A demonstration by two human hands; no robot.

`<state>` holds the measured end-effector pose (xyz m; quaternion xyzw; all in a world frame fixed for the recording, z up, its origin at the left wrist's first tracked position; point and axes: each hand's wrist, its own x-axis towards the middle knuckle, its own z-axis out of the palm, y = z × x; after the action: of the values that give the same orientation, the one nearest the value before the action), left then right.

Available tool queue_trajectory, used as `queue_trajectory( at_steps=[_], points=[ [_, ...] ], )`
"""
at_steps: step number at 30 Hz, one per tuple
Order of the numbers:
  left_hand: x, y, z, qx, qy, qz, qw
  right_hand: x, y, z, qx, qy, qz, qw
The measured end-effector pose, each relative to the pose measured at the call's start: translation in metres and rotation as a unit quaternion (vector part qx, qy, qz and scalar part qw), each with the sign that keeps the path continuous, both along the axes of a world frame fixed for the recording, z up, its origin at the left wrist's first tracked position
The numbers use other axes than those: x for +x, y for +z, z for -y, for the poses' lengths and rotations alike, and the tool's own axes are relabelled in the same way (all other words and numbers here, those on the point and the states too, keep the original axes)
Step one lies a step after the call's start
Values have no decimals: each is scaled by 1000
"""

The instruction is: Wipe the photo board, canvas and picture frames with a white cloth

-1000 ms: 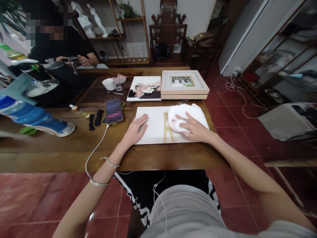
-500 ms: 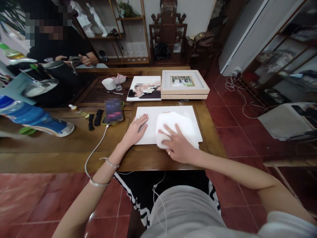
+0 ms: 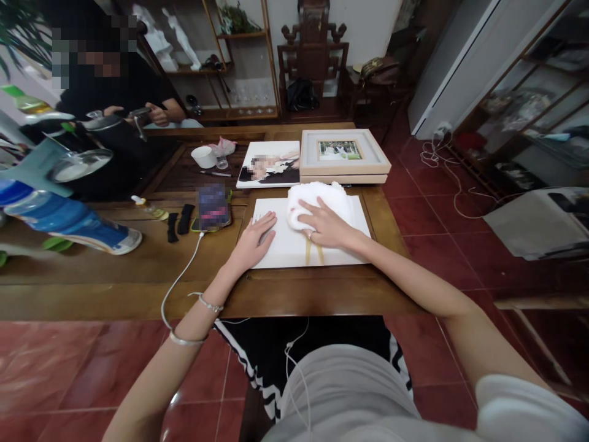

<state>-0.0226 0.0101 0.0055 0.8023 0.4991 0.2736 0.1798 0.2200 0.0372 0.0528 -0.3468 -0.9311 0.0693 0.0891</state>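
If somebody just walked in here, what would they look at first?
Probably the fluffy white cloth in the middle, under the person's right hand, on a flat white rectangular board where the left hand lies too. Next might come the shiny blue plastic bottle at the picture's left, then the pale wooden photo frame beyond the board.
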Motion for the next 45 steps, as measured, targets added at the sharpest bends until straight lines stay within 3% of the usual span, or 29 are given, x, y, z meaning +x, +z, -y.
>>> queue_trajectory(
  at_steps=[2, 5, 8, 10, 13, 17, 20, 24, 28, 31, 35, 41, 43, 45],
  points=[
    [0, 0, 0, 3, -1, 4, 1000, -8, 4, 12, -6, -11, 19, 1000],
    [0, 0, 0, 5, -2, 8, 1000, -17, 15, 50, -32, 5, 55, 998],
    [0, 0, 0, 4, -5, 8, 1000, -19, 28, 86, -61, 74, 83, 992],
    [0, 1, 0, 4, -8, 4, 1000, -17, 34, 95, -74, 124, 87, 986],
    [-1, 1, -1, 1, -7, -4, 1000, -13, 37, 80, -87, 142, 63, 984],
    [-1, 0, -1, 6, -6, 0, 1000, -17, 26, 41, -82, 62, 45, 994],
    [-1, 0, -1, 10, -9, 0, 1000, -27, 15, 27, -59, 12, 61, 996],
    [-1, 0, -1, 9, -8, -6, 1000, -36, 10, 45, -27, -2, 84, 996],
    [-2, 1, -1, 6, -17, -18, 1000, -35, 22, 82, -23, 65, 96, 993],
    [-1, 1, -1, 4, -18, -17, 1000, -31, 34, 96, -43, 100, 107, 988],
    [0, 1, -1, -1, -7, -7, 1000, -28, 35, 80, -63, 44, 102, 992],
    [-1, 2, 3, 3, -6, 66, 998, -46, 12, 39, -44, -60, 84, 994],
    [-2, 3, 4, 13, -20, 89, 996, -52, 5, 39, -24, -30, 64, 997],
    [-3, 3, 4, 30, -35, 101, 994, -54, 3, 45, -13, 51, 42, 998]
  ],
)
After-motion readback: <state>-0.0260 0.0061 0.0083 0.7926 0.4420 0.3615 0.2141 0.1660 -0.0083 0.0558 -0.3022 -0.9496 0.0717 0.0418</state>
